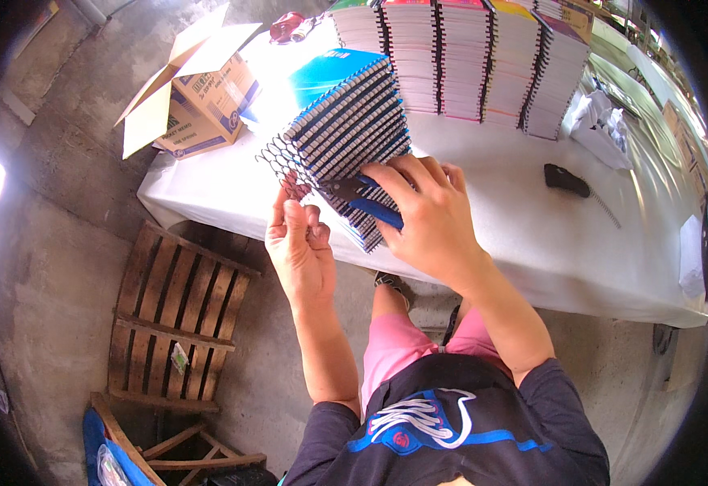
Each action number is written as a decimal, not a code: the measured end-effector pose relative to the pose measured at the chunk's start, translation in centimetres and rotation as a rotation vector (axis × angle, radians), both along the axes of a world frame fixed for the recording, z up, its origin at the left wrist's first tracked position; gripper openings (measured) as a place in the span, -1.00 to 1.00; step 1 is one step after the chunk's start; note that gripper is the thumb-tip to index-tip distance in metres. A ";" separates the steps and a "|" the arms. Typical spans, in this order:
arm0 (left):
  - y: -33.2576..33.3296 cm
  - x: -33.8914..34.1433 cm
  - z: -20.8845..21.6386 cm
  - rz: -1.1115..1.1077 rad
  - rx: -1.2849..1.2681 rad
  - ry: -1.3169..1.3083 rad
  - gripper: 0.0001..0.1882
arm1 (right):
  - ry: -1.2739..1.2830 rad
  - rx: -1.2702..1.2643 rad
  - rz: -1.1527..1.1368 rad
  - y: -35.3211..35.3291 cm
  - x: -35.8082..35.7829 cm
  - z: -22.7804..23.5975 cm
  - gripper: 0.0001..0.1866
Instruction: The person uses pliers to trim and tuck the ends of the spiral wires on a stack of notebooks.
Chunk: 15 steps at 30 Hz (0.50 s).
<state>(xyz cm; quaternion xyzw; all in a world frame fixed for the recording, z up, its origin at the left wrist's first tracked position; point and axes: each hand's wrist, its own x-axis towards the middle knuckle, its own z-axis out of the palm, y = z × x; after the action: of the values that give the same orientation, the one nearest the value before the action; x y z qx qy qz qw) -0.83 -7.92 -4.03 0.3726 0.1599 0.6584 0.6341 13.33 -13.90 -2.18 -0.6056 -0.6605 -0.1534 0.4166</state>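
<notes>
A stack of spiral-bound notebooks [354,121] with blue covers stands near the table's front edge, its rows of black coils facing me. Loose coil ends [277,155] stick out at the left side of the stack. My right hand [431,206] is wrapped around blue-handled pliers [380,211], whose dark jaws point left at the lower coils. Just below the coil ends, my left hand [301,243] has its thumb and index finger pinched together; whatever lies between them is too small to make out.
Tall stacks of spiral-bound books [483,65] line the back of the white-covered table [483,186]. An open cardboard box [208,105] sits at the left. To the right lie a black object with a thin coil [566,180] and crumpled white paper [601,121]. Wooden pallets [180,312] rest below left.
</notes>
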 end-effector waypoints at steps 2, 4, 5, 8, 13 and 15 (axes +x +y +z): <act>0.1 0.2 -0.4 0.067 0.069 0.065 -0.64 | -0.018 -0.016 -0.012 -0.2 -0.2 0.3 -0.47; -0.1 0.6 -0.4 0.184 0.103 0.118 -0.71 | -0.060 -0.064 -0.034 -0.6 -0.4 0.8 -0.51; -0.4 0.7 -0.2 0.233 0.110 0.160 -0.72 | -0.081 -0.087 -0.046 -0.8 -0.4 1.1 -0.53; -0.7 1.4 -0.1 0.392 0.148 0.277 -0.73 | -0.117 -0.154 -0.060 -1.2 -0.7 1.9 -0.58; -0.3 2.0 -0.3 0.523 0.195 0.319 -0.71 | 0.052 -0.239 -0.012 -0.4 -0.1 0.6 -0.58; -0.3 2.1 -0.2 0.561 0.205 0.326 -0.71 | 0.076 -0.221 0.022 -0.4 0.2 0.5 -0.57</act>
<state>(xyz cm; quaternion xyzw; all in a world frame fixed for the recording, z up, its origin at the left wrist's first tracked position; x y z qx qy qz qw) 1.25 -8.24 -4.25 0.4763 0.2886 0.7515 0.3537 13.50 -14.28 -1.71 -0.6457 -0.6638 -0.0521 0.3737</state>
